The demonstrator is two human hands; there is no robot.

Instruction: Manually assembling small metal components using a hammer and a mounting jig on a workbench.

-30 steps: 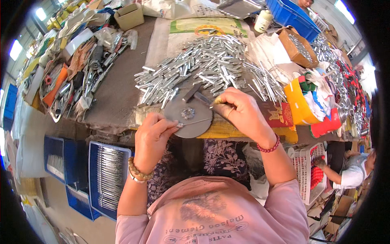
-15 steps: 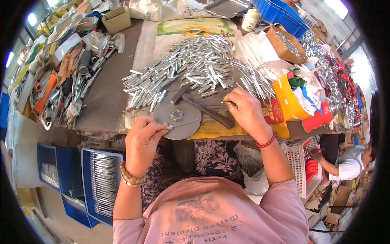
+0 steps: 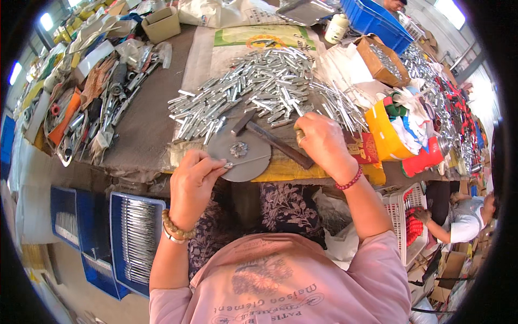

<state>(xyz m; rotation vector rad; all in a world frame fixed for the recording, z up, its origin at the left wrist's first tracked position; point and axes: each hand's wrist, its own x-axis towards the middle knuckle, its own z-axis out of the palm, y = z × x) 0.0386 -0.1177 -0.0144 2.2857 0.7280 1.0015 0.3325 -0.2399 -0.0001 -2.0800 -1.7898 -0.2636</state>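
A: Fingertips first! The left hand (image 3: 191, 181), at eight o'clock of the round disc (image 3: 243, 171), pinches a rod (image 3: 251, 160) by its near end, thumb and finger pressed together. Thin, straight, pale metal, running over the disc towards three.

B: And the right hand (image 3: 325, 146), out at three: fingers curled in, but whether they grip anything, I cannot tell.

A: Where's the danger? That tiny pinch, I'd say: the rod looks smooth, and a slight roll under the thumb could swing its far tip.

B: Straight into those bits (image 3: 239, 148) mid-disc, perhaps! Small, shiny, loose-looking; one knock could scatter them over that flat, dull grey face.

A: Now the hammer (image 3: 280, 144): blocky dark head at twelve, by the disc's rim, slim brown handle slanting towards four. It's near the right hand; a stray knuckle could turn it and jolt the disc.

B: Beyond, at twelve, a pile (image 3: 270, 81) of bright, slim bars, jumbled on a woven sack (image 3: 199, 59). Heaped so loosely, a bump could send some sliding.

A: Far out at three, a yellow box (image 3: 386, 143), stuffed with soft cloth.
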